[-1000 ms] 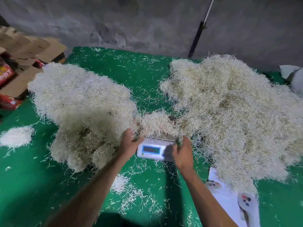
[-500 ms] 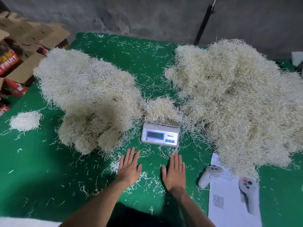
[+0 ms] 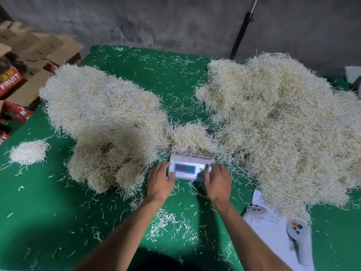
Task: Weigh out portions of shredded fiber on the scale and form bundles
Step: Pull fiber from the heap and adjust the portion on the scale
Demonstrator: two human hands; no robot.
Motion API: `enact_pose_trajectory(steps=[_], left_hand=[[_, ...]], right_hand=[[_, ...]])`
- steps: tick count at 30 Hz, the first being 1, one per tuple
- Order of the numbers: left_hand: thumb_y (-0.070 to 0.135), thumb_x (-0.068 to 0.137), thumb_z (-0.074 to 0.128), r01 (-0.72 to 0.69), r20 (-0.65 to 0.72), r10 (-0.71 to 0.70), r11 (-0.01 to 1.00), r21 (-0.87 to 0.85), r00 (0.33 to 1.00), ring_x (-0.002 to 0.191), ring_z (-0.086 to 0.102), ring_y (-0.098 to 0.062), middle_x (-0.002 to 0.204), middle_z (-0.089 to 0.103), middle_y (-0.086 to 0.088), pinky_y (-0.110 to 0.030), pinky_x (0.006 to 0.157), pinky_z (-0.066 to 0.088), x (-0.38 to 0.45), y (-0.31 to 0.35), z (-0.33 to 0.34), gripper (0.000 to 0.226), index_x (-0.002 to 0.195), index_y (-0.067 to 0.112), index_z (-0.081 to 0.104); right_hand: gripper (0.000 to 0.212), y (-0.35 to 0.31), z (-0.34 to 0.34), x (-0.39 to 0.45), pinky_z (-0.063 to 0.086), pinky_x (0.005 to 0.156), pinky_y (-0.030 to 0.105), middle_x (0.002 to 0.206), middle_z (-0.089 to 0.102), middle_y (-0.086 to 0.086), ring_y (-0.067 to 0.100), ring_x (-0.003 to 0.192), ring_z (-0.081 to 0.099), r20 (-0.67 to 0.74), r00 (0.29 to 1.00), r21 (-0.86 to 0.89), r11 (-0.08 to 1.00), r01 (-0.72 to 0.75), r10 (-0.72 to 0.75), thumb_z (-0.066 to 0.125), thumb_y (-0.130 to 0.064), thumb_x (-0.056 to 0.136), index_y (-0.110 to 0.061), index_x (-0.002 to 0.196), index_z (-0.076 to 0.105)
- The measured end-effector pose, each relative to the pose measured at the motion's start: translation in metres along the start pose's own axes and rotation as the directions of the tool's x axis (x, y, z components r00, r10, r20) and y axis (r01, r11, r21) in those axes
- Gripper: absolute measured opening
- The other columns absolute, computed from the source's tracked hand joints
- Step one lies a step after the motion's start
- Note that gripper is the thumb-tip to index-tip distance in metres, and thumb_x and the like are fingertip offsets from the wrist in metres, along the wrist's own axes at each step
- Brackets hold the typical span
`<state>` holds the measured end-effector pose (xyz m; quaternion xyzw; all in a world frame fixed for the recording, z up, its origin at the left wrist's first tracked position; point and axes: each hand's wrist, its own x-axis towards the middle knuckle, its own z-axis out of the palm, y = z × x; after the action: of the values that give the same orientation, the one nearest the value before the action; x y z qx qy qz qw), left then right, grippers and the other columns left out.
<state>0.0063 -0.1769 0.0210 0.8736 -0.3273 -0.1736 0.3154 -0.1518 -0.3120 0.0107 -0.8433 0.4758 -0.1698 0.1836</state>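
A small white digital scale stands at the table's middle with a lit display and a portion of pale shredded fiber heaped on its pan. My left hand touches the scale's front left corner with relaxed fingers. My right hand is at the front right corner, its fingertips blurred over the buttons. A big fiber pile lies to the left and a larger fiber heap to the right. A small separate fiber bundle sits at far left.
The green table cloth is strewn with loose strands. Two white controllers lie on a paper sheet at front right. Open cardboard boxes stand off the table's left. A black pole leans against the grey wall.
Both hands lay flat on the cloth in front of the scale half a second ago. They have moved forward to the scale's front corners. The view shifted slightly.
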Motion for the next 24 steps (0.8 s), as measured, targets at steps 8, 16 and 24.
enact_pose_trajectory(steps=[8, 16, 24], left_hand=[[0.023, 0.095, 0.065, -0.504, 0.147, 0.482, 0.826, 0.253, 0.864, 0.151, 0.017, -0.016, 0.163, 0.027, 0.004, -0.045, 0.127, 0.011, 0.102, 0.106, -0.008, 0.06, 0.15, 0.029, 0.043], [0.032, 0.091, 0.07, -0.593, 0.375, 0.467, 0.705, 0.389, 0.801, 0.147, 0.033, -0.018, 0.154, 0.047, -0.001, -0.042, 0.127, 0.003, 0.176, 0.117, 0.026, 0.043, 0.132, 0.023, 0.061], [0.019, 0.093, 0.072, -0.299, 0.309, 0.263, 0.951, 0.077, 0.914, 0.071, 0.062, -0.009, 0.114, 0.073, -0.008, -0.022, 0.06, 0.053, 0.183, 0.143, 0.015, 0.031, 0.124, 0.02, 0.07]], right_hand=[[0.063, -0.023, -0.022, 0.104, 0.055, 0.088, 0.026, 0.117, 0.058, 0.002, 0.019, 0.096, 0.061, 0.1, 0.995, 0.117, 0.993, 0.008, -0.02, 0.072, -0.011, 0.093, -0.016, 0.147, 0.039], [0.013, -0.005, -0.05, 0.129, 0.062, 0.065, 0.044, 0.089, 0.073, 0.005, 0.028, 0.074, 0.072, 0.3, 0.954, 0.487, 0.862, -0.144, -0.01, 0.065, -0.028, 0.1, -0.02, 0.11, 0.066], [0.012, -0.014, -0.094, 0.126, 0.038, 0.042, 0.017, 0.079, 0.07, 0.014, 0.004, 0.044, 0.048, 0.277, 0.961, 0.579, 0.795, -0.179, 0.015, 0.067, -0.022, 0.098, -0.016, 0.108, 0.067]])
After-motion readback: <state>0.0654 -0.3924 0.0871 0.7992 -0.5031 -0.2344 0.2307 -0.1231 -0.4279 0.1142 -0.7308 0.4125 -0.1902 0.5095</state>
